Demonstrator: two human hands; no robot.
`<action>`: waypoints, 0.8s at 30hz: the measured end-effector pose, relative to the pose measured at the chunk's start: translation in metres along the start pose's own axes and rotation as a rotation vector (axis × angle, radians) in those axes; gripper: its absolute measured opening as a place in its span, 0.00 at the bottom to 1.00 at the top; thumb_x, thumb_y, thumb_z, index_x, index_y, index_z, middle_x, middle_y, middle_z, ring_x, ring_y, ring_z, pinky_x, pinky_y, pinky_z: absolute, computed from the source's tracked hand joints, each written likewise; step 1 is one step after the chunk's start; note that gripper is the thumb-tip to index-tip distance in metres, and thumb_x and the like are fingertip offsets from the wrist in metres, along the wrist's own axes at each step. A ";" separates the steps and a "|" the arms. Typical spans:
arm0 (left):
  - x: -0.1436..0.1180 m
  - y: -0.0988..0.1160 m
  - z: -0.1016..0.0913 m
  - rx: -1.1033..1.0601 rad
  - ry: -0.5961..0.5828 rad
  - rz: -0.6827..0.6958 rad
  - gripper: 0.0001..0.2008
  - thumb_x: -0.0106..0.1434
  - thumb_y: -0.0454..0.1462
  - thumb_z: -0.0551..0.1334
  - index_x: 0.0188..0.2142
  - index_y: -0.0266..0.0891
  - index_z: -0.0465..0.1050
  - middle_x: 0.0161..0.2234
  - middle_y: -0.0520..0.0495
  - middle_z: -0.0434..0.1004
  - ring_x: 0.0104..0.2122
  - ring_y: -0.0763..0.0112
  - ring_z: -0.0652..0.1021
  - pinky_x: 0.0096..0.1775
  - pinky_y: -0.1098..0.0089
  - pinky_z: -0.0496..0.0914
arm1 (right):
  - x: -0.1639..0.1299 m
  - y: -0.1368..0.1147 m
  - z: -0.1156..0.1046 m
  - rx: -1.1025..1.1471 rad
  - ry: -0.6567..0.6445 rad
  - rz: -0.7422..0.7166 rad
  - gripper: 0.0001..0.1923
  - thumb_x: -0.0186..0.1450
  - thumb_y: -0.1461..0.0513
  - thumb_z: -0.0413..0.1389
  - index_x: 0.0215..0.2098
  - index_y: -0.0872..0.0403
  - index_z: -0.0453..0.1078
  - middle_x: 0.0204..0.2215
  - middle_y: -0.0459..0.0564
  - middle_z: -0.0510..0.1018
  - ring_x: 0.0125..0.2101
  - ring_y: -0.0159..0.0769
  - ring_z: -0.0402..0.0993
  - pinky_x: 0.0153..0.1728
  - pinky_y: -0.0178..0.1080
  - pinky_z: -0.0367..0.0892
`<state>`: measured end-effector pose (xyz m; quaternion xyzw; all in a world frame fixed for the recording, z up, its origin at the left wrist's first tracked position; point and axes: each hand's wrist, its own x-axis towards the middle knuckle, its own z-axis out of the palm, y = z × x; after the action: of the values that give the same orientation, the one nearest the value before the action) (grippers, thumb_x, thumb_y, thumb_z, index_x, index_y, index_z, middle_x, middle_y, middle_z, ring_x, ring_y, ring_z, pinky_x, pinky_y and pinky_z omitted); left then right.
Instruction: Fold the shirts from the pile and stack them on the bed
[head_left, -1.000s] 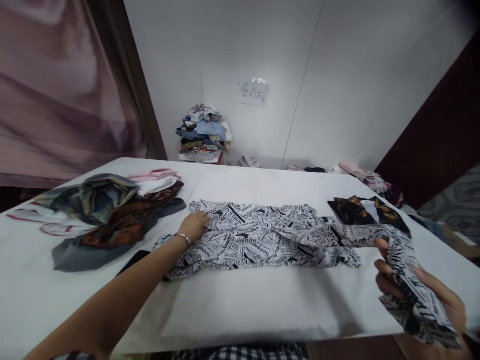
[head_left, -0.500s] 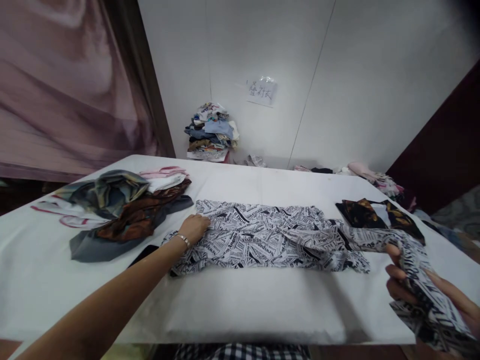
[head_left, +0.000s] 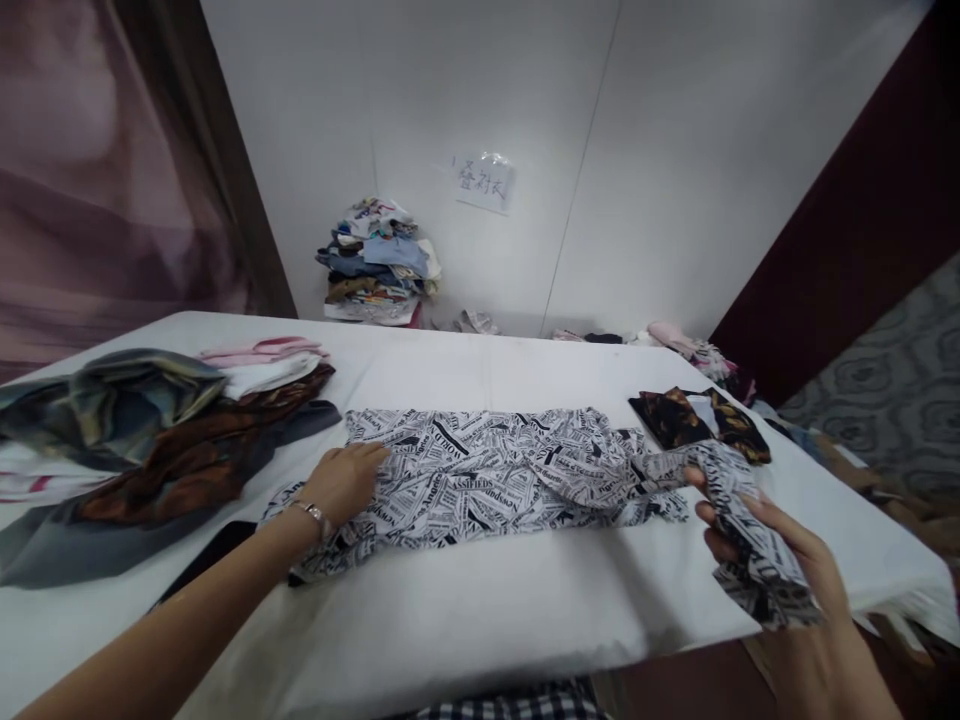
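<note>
Now, against the earlier frames, I am seeing my right hand [head_left: 757, 545] drawing in closer to the white table [head_left: 480, 610], carrying the loose end of the newsprint-patterned garment [head_left: 495, 475] with it; my left hand [head_left: 343, 482] is staying pressed on the opposite end, and the whole view is swinging a little toward the right.

Item, garment: one, black-and-white print, lying stretched across the middle of the table, its right end lifted off the surface. The right hand is closing its fingers around that lifted end, clamped on the cloth. The left hand is lying flat with fingers together on the garment's left end, gripping nothing; one bracelet is showing at its wrist.

Item, heap of clothes [head_left: 150, 440]: one, mixed grey, brown and pink, sitting at the table's left side, near the left hand.

Item, folded dark patterned cloth [head_left: 697, 420]: one, resting at the table's far right corner, just beyond the lifted end.

Item, phone [head_left: 202, 560]: one, dark, lying on the table beside my left forearm.

Item, stack of clothes [head_left: 379, 262]: one, piled behind the table against the wall.

Item, paper label [head_left: 484, 183]: one, fixed on the wall above the table.
</note>
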<state>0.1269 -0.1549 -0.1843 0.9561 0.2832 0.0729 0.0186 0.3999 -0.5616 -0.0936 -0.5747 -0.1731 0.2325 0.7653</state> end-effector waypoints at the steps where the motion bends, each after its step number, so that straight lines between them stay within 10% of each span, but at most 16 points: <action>1: 0.001 0.011 -0.006 -0.066 0.041 0.031 0.22 0.56 0.27 0.54 0.50 0.38 0.72 0.54 0.43 0.74 0.53 0.56 0.73 0.54 0.55 0.65 | 0.002 -0.001 0.007 0.015 -0.026 0.042 0.19 0.57 0.60 0.60 0.48 0.47 0.70 0.43 0.53 0.79 0.28 0.37 0.77 0.16 0.33 0.71; 6: -0.010 0.101 -0.035 -0.550 0.082 0.184 0.21 0.64 0.47 0.55 0.53 0.43 0.71 0.53 0.44 0.74 0.53 0.60 0.73 0.56 0.57 0.66 | 0.014 0.017 0.070 0.037 -0.250 0.178 0.24 0.59 0.57 0.58 0.54 0.49 0.66 0.50 0.53 0.76 0.41 0.45 0.78 0.29 0.40 0.76; 11: -0.028 0.174 -0.023 -1.088 -0.082 0.157 0.38 0.57 0.49 0.63 0.64 0.47 0.54 0.61 0.42 0.65 0.55 0.59 0.71 0.52 0.59 0.70 | 0.018 0.068 0.130 0.097 -0.275 0.362 0.37 0.60 0.57 0.57 0.66 0.47 0.50 0.51 0.50 0.75 0.46 0.42 0.75 0.44 0.45 0.73; 19: -0.018 0.157 -0.010 -1.351 -0.024 -0.262 0.23 0.59 0.49 0.60 0.48 0.37 0.73 0.43 0.42 0.80 0.43 0.59 0.79 0.46 0.59 0.73 | 0.013 0.100 0.116 -0.180 -0.545 0.249 0.39 0.61 0.53 0.59 0.67 0.41 0.49 0.37 0.47 0.81 0.38 0.40 0.77 0.45 0.49 0.69; 24: -0.026 0.146 -0.027 -1.260 0.010 -0.276 0.19 0.56 0.50 0.63 0.40 0.40 0.76 0.39 0.46 0.80 0.42 0.61 0.78 0.46 0.63 0.72 | 0.057 0.110 0.058 -0.528 -0.250 -0.130 0.19 0.61 0.56 0.55 0.50 0.49 0.72 0.40 0.51 0.80 0.43 0.44 0.76 0.48 0.53 0.68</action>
<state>0.1799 -0.2913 -0.1495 0.7162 0.3065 0.2268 0.5845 0.3993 -0.4587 -0.1829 -0.7086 -0.3568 0.1989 0.5752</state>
